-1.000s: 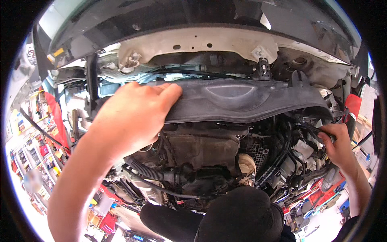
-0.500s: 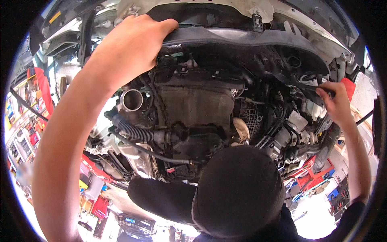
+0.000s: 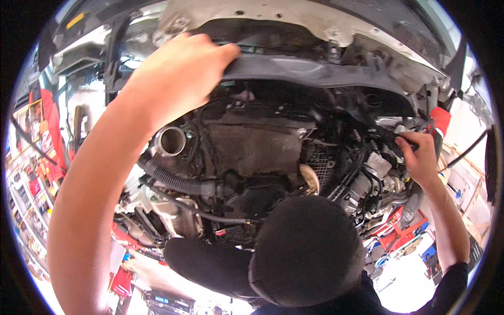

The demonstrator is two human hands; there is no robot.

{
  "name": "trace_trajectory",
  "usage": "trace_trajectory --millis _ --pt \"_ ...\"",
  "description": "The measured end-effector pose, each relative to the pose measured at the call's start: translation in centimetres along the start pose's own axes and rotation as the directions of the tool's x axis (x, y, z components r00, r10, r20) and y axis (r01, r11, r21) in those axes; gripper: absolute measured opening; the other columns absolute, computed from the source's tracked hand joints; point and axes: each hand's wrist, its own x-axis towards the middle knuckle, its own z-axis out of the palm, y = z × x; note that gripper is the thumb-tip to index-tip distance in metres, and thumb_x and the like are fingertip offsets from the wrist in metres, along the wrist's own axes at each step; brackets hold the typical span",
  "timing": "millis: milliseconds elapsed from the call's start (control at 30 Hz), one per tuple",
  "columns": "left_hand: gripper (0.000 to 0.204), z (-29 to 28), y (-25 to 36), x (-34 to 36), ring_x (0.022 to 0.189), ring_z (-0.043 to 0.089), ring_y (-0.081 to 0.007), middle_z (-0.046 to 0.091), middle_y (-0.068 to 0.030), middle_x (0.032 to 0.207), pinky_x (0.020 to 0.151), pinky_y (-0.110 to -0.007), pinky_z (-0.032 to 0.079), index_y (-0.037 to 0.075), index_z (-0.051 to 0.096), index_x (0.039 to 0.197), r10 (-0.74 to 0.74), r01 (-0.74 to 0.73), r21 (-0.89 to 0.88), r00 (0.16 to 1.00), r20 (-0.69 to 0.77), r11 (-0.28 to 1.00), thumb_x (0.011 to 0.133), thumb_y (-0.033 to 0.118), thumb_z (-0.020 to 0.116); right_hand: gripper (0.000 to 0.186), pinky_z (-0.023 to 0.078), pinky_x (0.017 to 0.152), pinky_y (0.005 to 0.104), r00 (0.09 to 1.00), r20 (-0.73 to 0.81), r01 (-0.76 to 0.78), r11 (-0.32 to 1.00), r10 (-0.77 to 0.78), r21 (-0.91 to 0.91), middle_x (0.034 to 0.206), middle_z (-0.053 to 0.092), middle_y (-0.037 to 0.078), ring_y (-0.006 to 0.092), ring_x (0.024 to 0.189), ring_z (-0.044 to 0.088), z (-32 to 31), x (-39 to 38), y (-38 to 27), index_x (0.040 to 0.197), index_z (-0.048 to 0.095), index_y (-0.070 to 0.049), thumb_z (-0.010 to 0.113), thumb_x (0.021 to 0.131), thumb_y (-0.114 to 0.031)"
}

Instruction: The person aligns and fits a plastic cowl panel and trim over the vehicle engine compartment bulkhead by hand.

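A long black plastic panel [image 3: 304,71] spans the back of an open engine bay, under the raised bonnet. My left hand [image 3: 181,73] is closed over its left portion, the fingertips partly hidden. At the right, my right hand [image 3: 417,157] pinches a dark plastic piece [image 3: 391,137] below that end of the panel; whether this piece belongs to the panel I cannot tell. Beneath lie a dark engine cover [image 3: 252,149], a ribbed hose [image 3: 176,178], a round metal opening [image 3: 170,140] and tangled dark hoses on the right.
The bonnet's pale inner frame [image 3: 252,16] arches overhead. A black cap [image 3: 307,247] fills the lower middle. Red cloths [image 3: 52,136] hang at both sides. Tool shelves [image 3: 26,205] line the left, and red tool trays [image 3: 399,231] lie at lower right.
The whole view shifted upward in frame, then slightly back down, with more engine exposed below the panel. My right hand has shifted slightly left, still gripping; my left hand remains on the panel.
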Motion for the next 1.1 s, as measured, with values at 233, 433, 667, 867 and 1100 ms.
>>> trace_trajectory --millis 233,433,667,867,1100 --pt "0.054 -0.9 0.7 -0.7 0.093 0.061 -0.0369 0.068 -0.0145 0.097 0.085 -0.045 0.046 0.01 0.057 0.12 -0.159 0.181 -0.164 0.977 0.139 0.97 0.069 -0.002 0.067 0.013 0.048 0.072 0.0379 0.993 0.006 0.121 0.987 -0.122 0.105 0.079 0.069 0.016 0.0328 0.075 0.066 0.0 1.8 0.1 0.087 0.071 0.0 0.068 0.082 -0.012" --pt "0.06 -0.9 2.4 -0.8 0.094 0.063 -0.0359 0.068 -0.0156 0.106 0.086 -0.043 0.049 0.008 0.058 0.123 -0.161 0.171 -0.181 0.984 0.071 0.969 0.065 -0.007 0.063 0.01 0.049 0.062 0.043 0.981 -0.083 0.185 0.968 -0.173 0.168 0.071 0.064 0.018 0.037 0.067 0.063 0.4 1.4 1.4 0.08 0.068 -0.001 0.068 0.081 -0.011" --pt "0.054 -1.6 1.8 -0.3 0.092 0.064 -0.0348 0.068 -0.0134 0.102 0.082 -0.045 0.049 0.007 0.059 0.12 -0.168 0.171 -0.162 0.985 0.029 0.972 0.068 -0.005 0.064 0.013 0.051 0.071 0.0427 0.971 -0.087 0.229 0.97 -0.223 0.077 0.08 0.067 0.018 0.0378 0.075 0.064 -0.5 2.7 0.0 0.09 0.068 -0.004 0.069 0.08 -0.013" --pt "0.052 -1.2 2.2 -0.6 0.091 0.065 -0.0332 0.069 -0.0128 0.101 0.082 -0.043 0.051 0.009 0.059 0.119 -0.169 0.17 -0.077 0.985 0.015 0.982 0.069 -0.003 0.064 0.017 0.05 0.081 0.0422 0.984 -0.16 0.044 0.755 0.082 0.654 0.097 0.068 0.018 0.0394 0.093 0.063 13.1 -0.4 -5.7 0.099 0.066 -0.003 0.062 0.089 -0.016" --pt "0.047 -1.7 2.4 -0.1 0.089 0.067 -0.0301 0.069 -0.0104 0.103 0.078 -0.041 0.053 0.009 0.06 0.116 -0.162 0.163 -0.038 0.986 0.028 0.986 0.07 -0.001 0.061 0.044 0.051 0.078 0.0458 0.666 0.179 -0.681 0.492 0.725 0.543 0.088 0.07 0.021 0.0404 0.087 0.066 29.9 12.7 -4.0 0.093 0.072 -0.001 0.07 0.083 -0.044"
